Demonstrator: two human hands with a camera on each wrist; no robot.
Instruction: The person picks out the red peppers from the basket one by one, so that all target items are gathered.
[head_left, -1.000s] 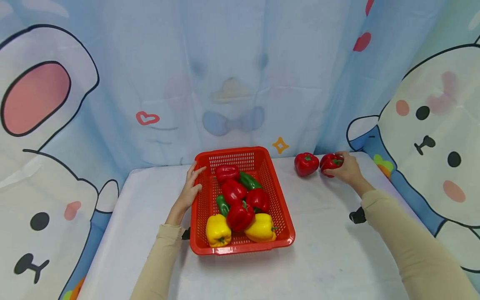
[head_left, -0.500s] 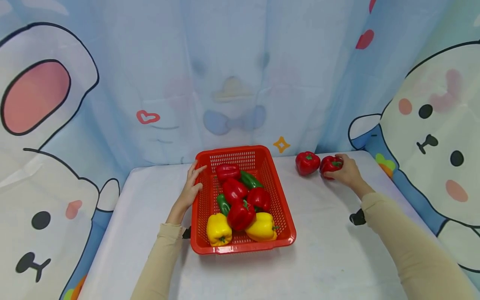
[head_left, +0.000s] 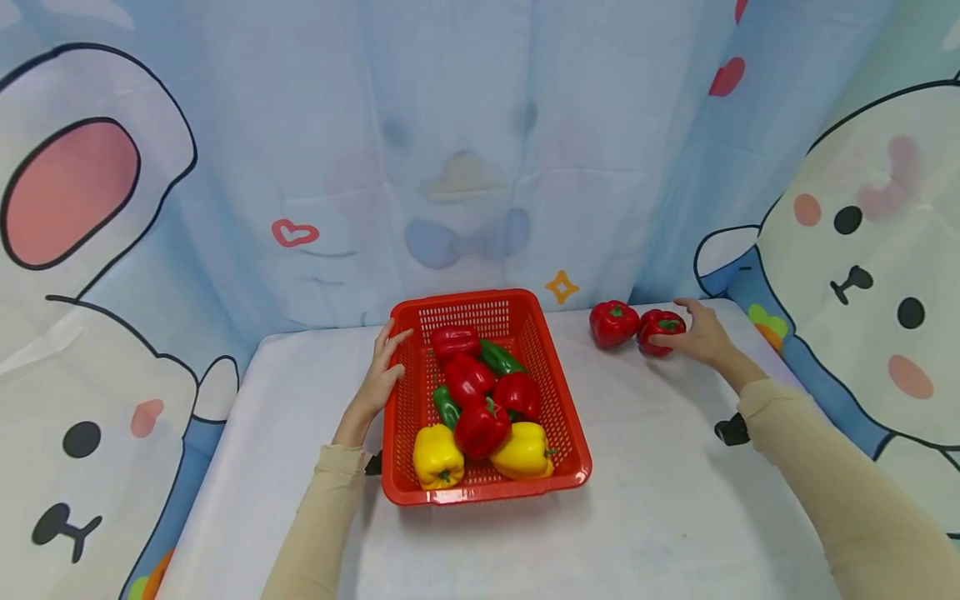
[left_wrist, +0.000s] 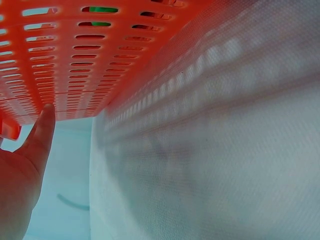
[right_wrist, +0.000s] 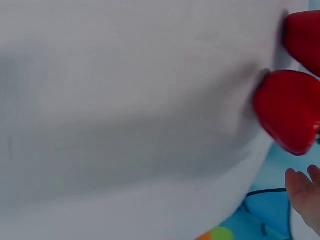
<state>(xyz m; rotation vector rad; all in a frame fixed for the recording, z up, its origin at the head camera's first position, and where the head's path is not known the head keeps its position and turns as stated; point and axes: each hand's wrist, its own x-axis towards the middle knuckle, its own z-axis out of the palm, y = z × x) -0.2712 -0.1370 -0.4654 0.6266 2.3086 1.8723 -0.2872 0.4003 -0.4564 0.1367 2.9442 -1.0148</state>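
Observation:
In the head view, my left hand [head_left: 377,387] rests at the left rim of a red plastic basket [head_left: 572,454], its fingers spread and reaching over the edge. The left wrist view has one straight digit [left_wrist: 42,132] against the slotted outer wall. Inside the basket lie several red bell peppers [head_left: 482,427], yellow bell peppers [head_left: 438,457] and green peppers [head_left: 501,358]. At the back right my right hand [head_left: 708,337] is open beside a red bell pepper [head_left: 658,333], fingers parted around its right side. The right wrist view shows fingertips [right_wrist: 297,187] apart from that pepper.
Another red bell pepper [head_left: 613,324] sits just left of the one by my right hand. All stands on a white-covered table [head_left: 637,517]. A blue cartoon-printed curtain [head_left: 337,167] hangs along the table's back and sides.
My right hand has loosened its fingers from the red bell pepper and drawn back slightly to the right. The pepper stays on the table. My left hand and the basket have barely moved.

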